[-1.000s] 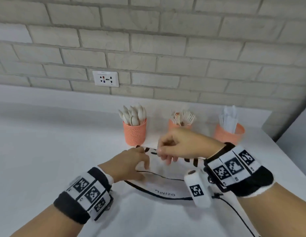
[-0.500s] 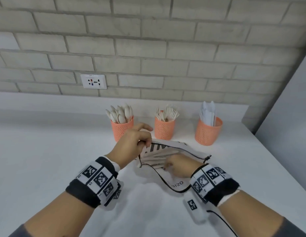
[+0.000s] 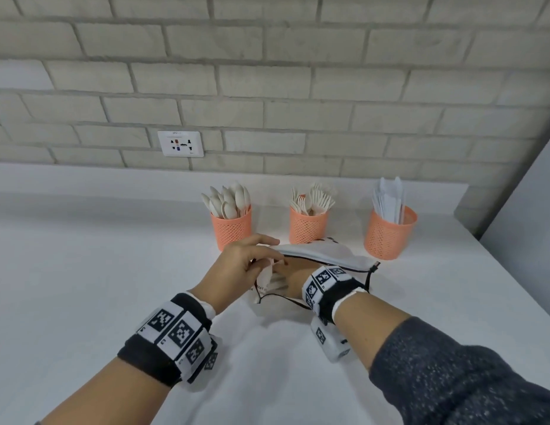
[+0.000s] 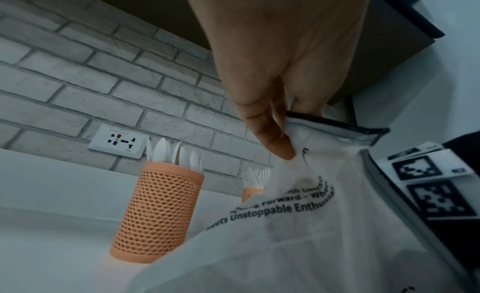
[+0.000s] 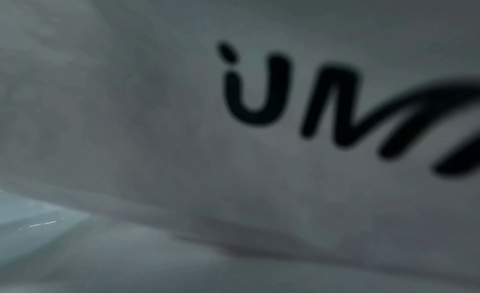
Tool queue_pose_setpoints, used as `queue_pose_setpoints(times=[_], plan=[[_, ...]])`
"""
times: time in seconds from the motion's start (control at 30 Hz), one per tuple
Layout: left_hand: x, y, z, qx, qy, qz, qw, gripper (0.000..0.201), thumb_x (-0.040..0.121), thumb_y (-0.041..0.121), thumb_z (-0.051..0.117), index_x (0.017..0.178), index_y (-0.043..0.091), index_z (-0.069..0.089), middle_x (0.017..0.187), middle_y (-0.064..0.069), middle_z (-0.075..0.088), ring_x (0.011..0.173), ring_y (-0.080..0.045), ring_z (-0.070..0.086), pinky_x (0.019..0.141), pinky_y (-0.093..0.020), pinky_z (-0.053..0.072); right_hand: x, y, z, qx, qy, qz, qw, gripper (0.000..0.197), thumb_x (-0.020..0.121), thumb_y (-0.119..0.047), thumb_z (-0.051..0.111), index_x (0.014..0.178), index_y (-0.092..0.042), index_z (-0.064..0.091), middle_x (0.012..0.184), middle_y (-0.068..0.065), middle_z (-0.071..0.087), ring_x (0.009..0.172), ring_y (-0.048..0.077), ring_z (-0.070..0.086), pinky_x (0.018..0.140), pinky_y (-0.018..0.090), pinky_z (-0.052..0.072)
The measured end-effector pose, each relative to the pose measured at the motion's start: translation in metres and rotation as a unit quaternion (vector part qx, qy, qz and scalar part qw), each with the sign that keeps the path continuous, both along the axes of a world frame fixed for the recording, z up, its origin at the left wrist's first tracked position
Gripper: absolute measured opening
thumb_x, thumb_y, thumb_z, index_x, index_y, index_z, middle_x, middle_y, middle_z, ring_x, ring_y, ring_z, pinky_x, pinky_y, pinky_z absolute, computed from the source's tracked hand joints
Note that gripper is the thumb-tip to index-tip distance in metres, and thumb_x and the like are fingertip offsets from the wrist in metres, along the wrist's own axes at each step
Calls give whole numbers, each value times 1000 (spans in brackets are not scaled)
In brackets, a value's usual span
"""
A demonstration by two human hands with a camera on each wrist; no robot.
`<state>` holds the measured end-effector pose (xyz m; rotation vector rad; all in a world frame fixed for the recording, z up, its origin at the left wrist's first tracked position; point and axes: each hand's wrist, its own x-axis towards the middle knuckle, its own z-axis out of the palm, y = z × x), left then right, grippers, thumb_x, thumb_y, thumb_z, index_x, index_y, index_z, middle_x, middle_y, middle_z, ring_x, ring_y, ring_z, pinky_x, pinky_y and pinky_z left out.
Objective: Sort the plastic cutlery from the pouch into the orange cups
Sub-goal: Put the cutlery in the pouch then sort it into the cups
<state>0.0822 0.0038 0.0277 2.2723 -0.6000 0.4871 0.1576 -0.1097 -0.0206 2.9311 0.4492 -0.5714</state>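
A white pouch [image 3: 324,251] with black lettering is seen lying on the white counter [image 3: 83,271], just in front of three orange cups. Its upper edge is pinched and lifted by the left hand [image 3: 241,265], thumb and fingers closed on the cloth by the zip. The right hand [image 3: 293,277] is pushed into the opening; its fingers are hidden, so its grasp cannot be told (the right wrist view is filled by blurred cloth). Pale cutlery [image 3: 272,279] is glimpsed inside. Spoons are held by the left cup [image 3: 232,230], forks by the middle cup [image 3: 307,225], knives by the right cup [image 3: 389,234].
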Motion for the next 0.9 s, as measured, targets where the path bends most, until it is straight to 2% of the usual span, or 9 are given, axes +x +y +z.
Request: queue_pose_setpoints(times=[0.07,0.2,0.33,0.47,0.57,0.67,0.73,0.83,0.9], plan=[[1,0,-1,7,0,5,1000,29,82,-8,61,97,13,75,113,-3,64,79,20,52,68,0,37,10,-17,-3,51,66,23,996,39,95,-27,46,130,-11,48,129,9,54,123,30,50,102,39,41],[0,-5,-2,30,23,-14,999,30,81,-3,65,102,16,73,116,-2,62,76,13,54,65,-2,38,2,-14,-11,-55,36,62,996,53,90,-35,55,136,-10,41,134,12,51,120,30,52,100,43,43],[0,-9,-2,67,30,-49,996,44,77,-16,55,108,13,69,117,-4,61,86,21,49,69,2,34,-10,-25,-1,-5,21,64,998,47,94,-20,48,137,-5,36,138,15,47,124,29,49,101,39,40],[5,-12,-1,78,75,-18,994,79,72,-20,34,135,27,45,128,-1,58,119,-10,52,94,-12,37,-36,-53,37,53,-33,101,993,35,94,-11,44,127,-4,48,129,18,54,116,34,54,93,41,44],[10,-13,2,107,138,4,985,82,78,-17,32,143,32,28,133,0,54,125,-16,46,99,-24,37,-54,-78,69,40,24,129,991,27,96,-21,43,118,-9,52,115,13,60,99,29,57,79,35,43],[19,-14,3,96,250,-12,963,58,91,-1,37,136,35,41,138,5,50,130,-17,41,107,-26,29,-60,-109,98,69,137,132,979,18,95,-27,46,112,-23,50,94,0,57,80,18,51,68,29,41],[19,-15,4,-12,369,-37,929,31,91,25,41,116,37,56,131,15,52,126,-11,43,111,-29,26,-53,-132,106,150,216,98,960,12,93,-25,53,105,-29,51,77,-5,51,62,11,45,55,24,37],[16,-20,6,-120,428,-3,896,44,74,60,36,100,34,59,113,11,63,108,-11,53,105,-36,34,-46,-150,103,313,293,68,901,9,93,-11,53,98,-17,50,66,-2,44,47,5,38,45,21,32],[13,-31,6,-49,463,-9,885,45,92,59,21,110,37,56,121,13,59,115,-14,48,101,-31,31,-48,-149,98,422,303,55,852,11,93,-4,50,92,-15,50,57,-10,46,44,3,38,43,18,32]])
